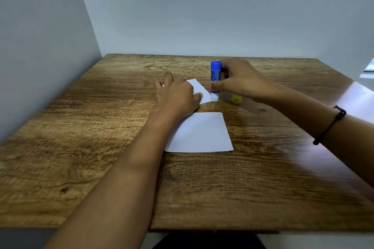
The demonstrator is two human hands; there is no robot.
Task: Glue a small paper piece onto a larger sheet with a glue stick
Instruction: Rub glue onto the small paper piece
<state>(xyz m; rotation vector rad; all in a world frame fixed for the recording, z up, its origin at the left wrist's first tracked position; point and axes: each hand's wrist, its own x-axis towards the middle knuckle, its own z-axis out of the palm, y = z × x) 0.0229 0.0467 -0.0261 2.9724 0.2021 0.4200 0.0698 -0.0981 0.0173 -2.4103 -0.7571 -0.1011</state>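
A small white paper piece point(199, 89) lies on the wooden table point(101, 127) at mid-depth. My left hand point(176, 97) rests flat on its left part, fingers spread, pinning it down. My right hand point(238, 81) grips a blue glue stick point(215, 76) held upright, and its white tip touches the right corner of the small piece. A larger white sheet point(202, 132) lies nearer to me, partly under my left wrist.
A yellow cap point(236, 98) stands on the table just right of the glue stick, below my right hand. Grey walls close off the table's left and far sides. A black cord bracelet point(332, 125) circles my right wrist.
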